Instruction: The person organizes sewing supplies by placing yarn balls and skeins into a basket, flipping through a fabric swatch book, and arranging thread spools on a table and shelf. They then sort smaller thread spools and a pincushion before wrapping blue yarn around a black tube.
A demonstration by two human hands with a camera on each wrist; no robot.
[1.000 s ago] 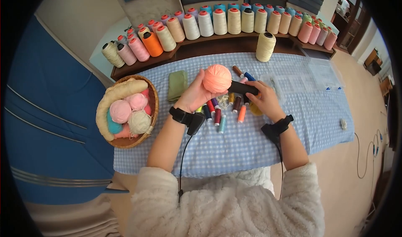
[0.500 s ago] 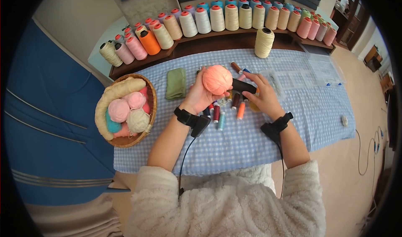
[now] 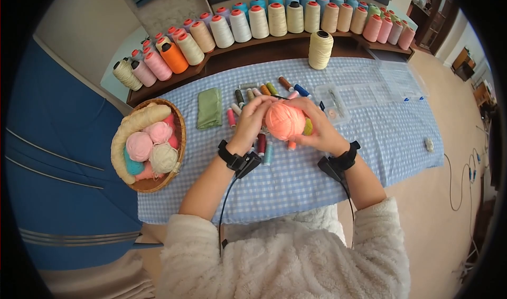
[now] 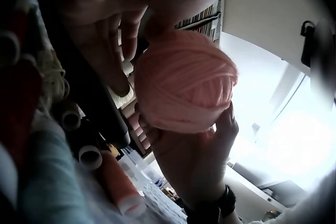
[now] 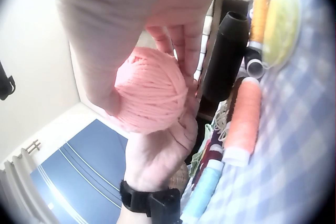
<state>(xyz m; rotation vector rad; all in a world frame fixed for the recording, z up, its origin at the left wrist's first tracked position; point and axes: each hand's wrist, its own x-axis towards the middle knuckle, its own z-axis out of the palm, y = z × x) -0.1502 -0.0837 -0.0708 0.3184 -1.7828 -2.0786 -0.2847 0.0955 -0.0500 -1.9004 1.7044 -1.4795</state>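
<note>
A peach ball of yarn (image 3: 285, 120) is held between both hands above the table. My left hand (image 3: 250, 125) cups its left side, fingers reaching behind it. From the right, my right hand (image 3: 323, 134) grips it with the thumb in front and the fingers over the far top. In the right wrist view a black tube (image 5: 227, 56) shows beyond the ball, near the fingers; the ball and hands mostly hide it in the head view. Small thread spools, among them a dark red spool (image 3: 261, 145) and a light blue spool (image 5: 203, 190), lie beneath and around the hands.
A basket (image 3: 181, 140) of yarn balls stands at the left, beside a folded green cloth (image 3: 209, 109). Clear plastic boxes (image 3: 339, 118) lie at the right. One cream thread cone (image 3: 320, 50) stands at the table's back, before a shelf crowded with cones.
My right hand has left the black tube and moved left onto the yarn ball. My left hand has turned from under the ball to its side. More spools show behind the hands.
</note>
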